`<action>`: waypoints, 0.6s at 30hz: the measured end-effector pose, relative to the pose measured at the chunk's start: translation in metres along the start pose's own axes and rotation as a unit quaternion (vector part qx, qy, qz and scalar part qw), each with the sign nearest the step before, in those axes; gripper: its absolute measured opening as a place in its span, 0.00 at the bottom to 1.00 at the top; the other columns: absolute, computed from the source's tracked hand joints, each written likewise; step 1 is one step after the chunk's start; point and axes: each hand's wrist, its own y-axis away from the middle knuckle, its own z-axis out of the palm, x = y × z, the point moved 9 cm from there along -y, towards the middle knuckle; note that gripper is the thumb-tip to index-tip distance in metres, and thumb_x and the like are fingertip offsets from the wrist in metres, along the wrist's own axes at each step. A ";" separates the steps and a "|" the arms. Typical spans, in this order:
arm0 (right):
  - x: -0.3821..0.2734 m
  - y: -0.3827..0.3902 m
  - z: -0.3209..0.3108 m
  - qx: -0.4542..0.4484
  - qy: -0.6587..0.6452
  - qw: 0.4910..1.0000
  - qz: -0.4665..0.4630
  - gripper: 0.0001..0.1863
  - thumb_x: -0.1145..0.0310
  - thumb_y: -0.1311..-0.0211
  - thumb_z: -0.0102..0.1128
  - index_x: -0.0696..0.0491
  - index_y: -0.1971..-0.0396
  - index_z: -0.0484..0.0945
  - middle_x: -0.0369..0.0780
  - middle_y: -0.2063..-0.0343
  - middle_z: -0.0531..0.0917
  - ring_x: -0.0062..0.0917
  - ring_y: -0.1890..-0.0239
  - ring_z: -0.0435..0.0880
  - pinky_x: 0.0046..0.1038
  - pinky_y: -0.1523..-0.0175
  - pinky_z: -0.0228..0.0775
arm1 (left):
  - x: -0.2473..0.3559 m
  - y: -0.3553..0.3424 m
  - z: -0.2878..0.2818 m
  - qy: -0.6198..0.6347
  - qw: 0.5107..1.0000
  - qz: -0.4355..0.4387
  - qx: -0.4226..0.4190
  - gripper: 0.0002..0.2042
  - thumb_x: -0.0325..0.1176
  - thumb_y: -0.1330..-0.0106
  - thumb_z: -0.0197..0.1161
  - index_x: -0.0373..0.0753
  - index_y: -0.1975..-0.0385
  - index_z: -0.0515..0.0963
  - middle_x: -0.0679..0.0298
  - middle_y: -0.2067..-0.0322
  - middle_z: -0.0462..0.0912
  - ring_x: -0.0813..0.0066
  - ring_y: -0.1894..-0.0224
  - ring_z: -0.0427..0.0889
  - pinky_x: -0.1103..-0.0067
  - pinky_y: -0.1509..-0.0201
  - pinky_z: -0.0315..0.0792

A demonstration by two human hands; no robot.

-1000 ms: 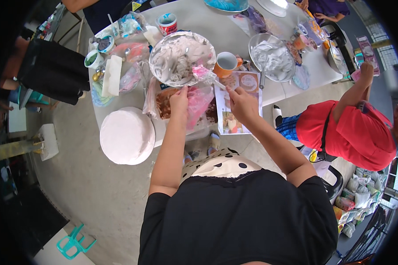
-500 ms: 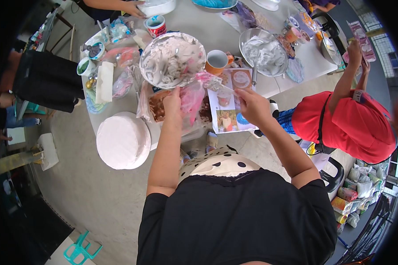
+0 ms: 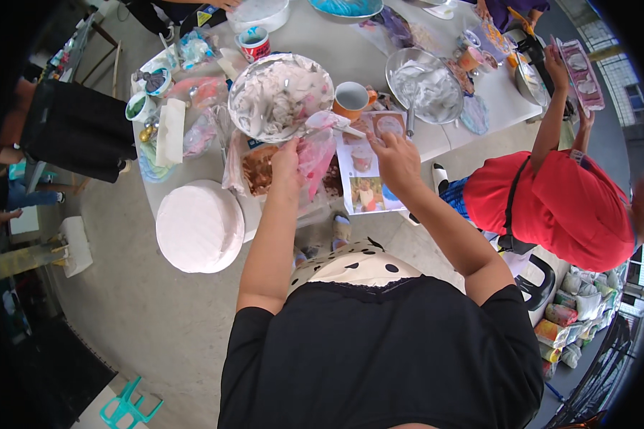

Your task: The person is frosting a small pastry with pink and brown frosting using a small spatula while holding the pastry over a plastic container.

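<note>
My left hand (image 3: pixel 288 166) is closed at the gathered top of a pink-smeared clear plastic bag (image 3: pixel 315 159), right below the near rim of a metal bowl (image 3: pixel 240 118). Its fingertips are partly hidden. Whitish frosting (image 3: pixel 283 89) with pink streaks fills the bowl. In my right hand (image 3: pixel 399 159) is the handle of a spatula (image 3: pixel 352 131), whose frosting-coated end lies at the bag's mouth beside the bowl. An orange mug (image 3: pixel 349 111) stands just beyond the spatula. Under my right hand lies a printed picture sheet (image 3: pixel 361 189).
A round cake (image 3: pixel 199 227) covered in pale frosting sits at the table's near left corner. To the right is a bowl of white frosting (image 3: pixel 428 89) with a whisk. Tubs, bags and a white box (image 3: pixel 169 132) crowd the left. A person in red (image 3: pixel 544 204) stands at right.
My right hand has shifted slightly left and up, bringing the spatula's end to the bag's mouth against the bowl. The person in red has moved the pink tray a little.
</note>
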 end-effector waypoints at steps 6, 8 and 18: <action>0.023 0.021 -0.033 0.007 -0.011 1.000 0.027 0.19 0.74 0.51 0.52 0.44 0.56 0.77 0.35 0.71 0.77 0.28 0.66 0.77 0.31 0.65 0.66 | 0.001 0.008 -0.007 0.026 1.000 -0.010 0.005 0.11 0.36 0.36 0.53 0.34 0.67 0.75 0.61 0.72 0.78 0.71 0.72 0.78 0.75 0.71 0.74; 0.044 0.032 -0.035 -0.075 -0.095 0.979 0.167 0.17 0.73 0.47 0.51 0.42 0.57 0.78 0.36 0.72 0.77 0.32 0.68 0.78 0.33 0.65 0.67 | 0.016 0.025 -0.007 -0.039 0.996 0.068 -0.032 0.12 0.38 0.36 0.54 0.34 0.68 0.76 0.62 0.73 0.78 0.75 0.74 0.77 0.79 0.71 0.73; -0.010 0.040 0.005 -0.250 -0.090 0.963 0.036 0.10 0.70 0.45 0.48 0.50 0.64 0.76 0.44 0.73 0.79 0.35 0.67 0.78 0.36 0.63 0.69 | 0.050 0.157 -0.079 -0.121 0.984 0.133 0.019 0.14 0.41 0.36 0.55 0.35 0.66 0.75 0.63 0.77 0.77 0.81 0.78 0.74 0.85 0.75 0.68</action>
